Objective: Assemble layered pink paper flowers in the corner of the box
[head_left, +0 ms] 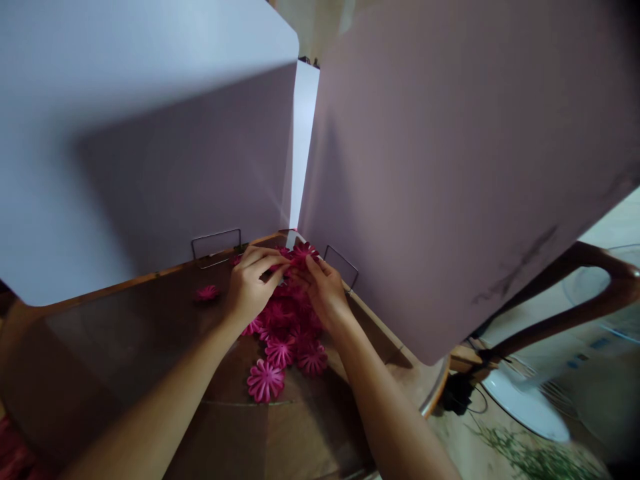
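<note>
Both hands meet over a heap of pink flower-shaped pieces (280, 351) with many narrow petals, heaped on the tabletop. A pink flower (305, 252) is held up by my right hand (325, 290), its thumb against the petals. Close beside it on the left, my left hand (253, 280) is closed in a pinch, fingertips at the flower's edge. Whatever lies between those left fingertips is too small to tell. One flower piece (207, 293) lies apart to the left, and a lighter one (265, 381) is at the front of the heap. The hands hide part of the heap.
Two large pale panels (425, 167) stand upright along the table's far edges, with wire stands (216, 248) at their feet. The brown round-edged table (120, 373) lies below. A dark wooden chair part (565, 313), a white round base (525, 407) and greenery (530, 453) are at right.
</note>
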Demonstrator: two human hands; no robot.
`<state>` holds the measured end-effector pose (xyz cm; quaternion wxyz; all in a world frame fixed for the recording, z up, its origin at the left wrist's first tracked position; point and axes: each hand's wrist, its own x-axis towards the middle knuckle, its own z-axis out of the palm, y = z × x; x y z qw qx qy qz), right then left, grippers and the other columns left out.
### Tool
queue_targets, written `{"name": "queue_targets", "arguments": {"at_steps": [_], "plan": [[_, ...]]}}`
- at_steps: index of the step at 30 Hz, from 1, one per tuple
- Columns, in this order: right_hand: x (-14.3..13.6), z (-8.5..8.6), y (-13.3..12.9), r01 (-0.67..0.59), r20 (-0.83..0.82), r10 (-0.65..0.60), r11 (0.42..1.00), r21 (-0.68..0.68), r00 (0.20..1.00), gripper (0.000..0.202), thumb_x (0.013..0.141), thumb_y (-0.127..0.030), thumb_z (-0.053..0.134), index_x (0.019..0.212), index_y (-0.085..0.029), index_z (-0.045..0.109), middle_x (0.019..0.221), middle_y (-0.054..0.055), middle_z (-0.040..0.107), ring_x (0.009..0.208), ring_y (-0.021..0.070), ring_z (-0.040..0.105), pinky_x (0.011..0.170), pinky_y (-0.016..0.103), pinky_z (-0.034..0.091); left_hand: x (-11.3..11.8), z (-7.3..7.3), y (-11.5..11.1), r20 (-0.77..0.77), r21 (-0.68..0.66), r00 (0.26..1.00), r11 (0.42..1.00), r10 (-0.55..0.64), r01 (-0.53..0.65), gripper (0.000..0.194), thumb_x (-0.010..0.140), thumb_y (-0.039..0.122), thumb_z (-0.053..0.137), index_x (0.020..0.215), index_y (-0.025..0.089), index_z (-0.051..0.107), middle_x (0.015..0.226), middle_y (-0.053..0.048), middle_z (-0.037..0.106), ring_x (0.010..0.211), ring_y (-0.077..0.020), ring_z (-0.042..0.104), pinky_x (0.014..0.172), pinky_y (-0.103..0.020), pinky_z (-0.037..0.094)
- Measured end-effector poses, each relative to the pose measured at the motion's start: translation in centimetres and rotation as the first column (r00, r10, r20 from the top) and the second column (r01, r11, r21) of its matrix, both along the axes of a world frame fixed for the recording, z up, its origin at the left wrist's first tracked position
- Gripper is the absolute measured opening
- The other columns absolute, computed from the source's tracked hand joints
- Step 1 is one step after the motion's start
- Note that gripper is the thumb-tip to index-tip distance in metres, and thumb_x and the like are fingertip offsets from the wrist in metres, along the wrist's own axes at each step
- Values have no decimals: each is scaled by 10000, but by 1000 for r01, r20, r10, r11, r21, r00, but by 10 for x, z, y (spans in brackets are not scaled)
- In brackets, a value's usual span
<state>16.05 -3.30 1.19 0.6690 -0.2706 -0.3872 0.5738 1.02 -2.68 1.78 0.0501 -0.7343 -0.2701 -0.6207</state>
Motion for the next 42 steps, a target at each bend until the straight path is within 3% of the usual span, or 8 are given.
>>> {"name": "queue_targets", "arguments": {"at_steps": [3, 7, 14, 23, 42], "plan": [[0, 0, 0, -15, 33, 15, 1000, 4, 999, 257, 677, -310, 813, 867, -157, 733, 829, 25, 743, 687, 136, 683, 779, 299, 556, -2, 1, 0, -38, 30, 999, 999, 18, -17, 55, 868, 148, 663, 884, 180, 704, 862, -55, 694, 884, -201, 607, 826, -375, 512], [2, -1, 2, 62, 40, -60, 997, -38, 997, 229, 616, -249, 832, 800, -147, 742, 787, 25, 747, 688, 139, 685, 760, 288, 561, -3, 1, -1, -66, 42, 997, 998, 40, -37, 57, 866, 135, 653, 883, 167, 698, 870, -64, 691, 892, -208, 603, 832, -379, 513], [3, -3, 4, 162, 0, -163, 985, -53, 987, 191, 650, -272, 805, 784, -152, 742, 721, 28, 740, 605, 142, 657, 642, 276, 545, 4, -3, -6, -255, 123, 967, 992, 12, 20, 132, 860, 80, 613, 930, 167, 684, 903, -69, 679, 890, -216, 577, 835, -395, 522], [4, -13, 11, 225, 46, -225, 974, 4, 973, 227, 679, -315, 800, 821, -148, 742, 727, 13, 728, 617, 124, 628, 631, 242, 500, 7, -3, -11, -353, 182, 934, 983, 47, 20, 152, 859, 48, 593, 973, 129, 652, 925, -92, 664, 892, -226, 562, 836, -399, 517], [-5, -12, 9, 259, -59, -262, 965, -49, 963, 227, 634, -274, 802, 801, -148, 715, 681, 1, 704, 576, 120, 597, 605, 254, 492, 10, -4, -14, -347, 168, 938, 985, 15, 47, 197, 883, 38, 551, 1025, 146, 634, 963, -94, 647, 922, -221, 553, 828, -401, 526]]}}
